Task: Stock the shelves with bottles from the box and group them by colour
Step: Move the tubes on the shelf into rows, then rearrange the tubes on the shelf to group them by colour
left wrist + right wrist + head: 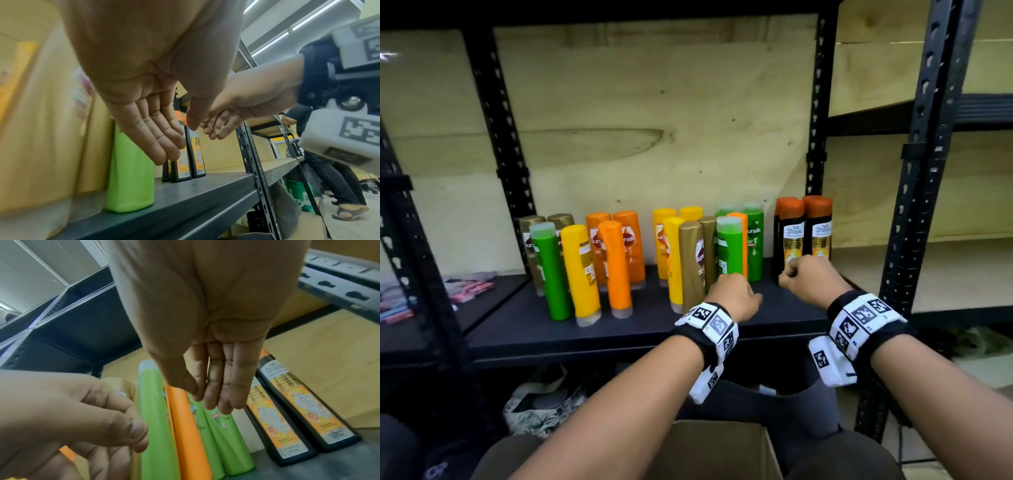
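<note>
Cardboard box (717, 448) sits nearest, at the bottom edge between the person's knees, interior not visible. Both forearms reach forward over it, marker-tagged bands on each wrist. Left hand (734, 296) hovers over the front of the black shelf (619, 330), fingers straight and relaxed, holding nothing; the left wrist view shows its palm open just beside a green bottle (131, 175). Right hand (813, 274) hangs in front of the black Shayla bottles (803, 233); the right wrist view shows its fingers (226, 386) straight and together, thumb alongside, nothing in them and not touching the bottles. On the shelf, all bottles upright, colours mixed. From the left: two gold bottles (544, 226) at the back with a green one (549, 270) and a yellow bottle (580, 274) in front, then three orange bottles (616, 260). Mid-shelf: three yellow bottles (671, 240) and a gold pair (693, 260). Next, a green group (732, 246) with one orange bottle (739, 240) wedged into it. Four black Shayla bottles with orange caps stand at the right end, next to the shelf upright. Plywood panel (654, 120) backs the shelf. Packets (469, 286) lie on the neighbouring shelf to the left, too blurred to identify.
</note>
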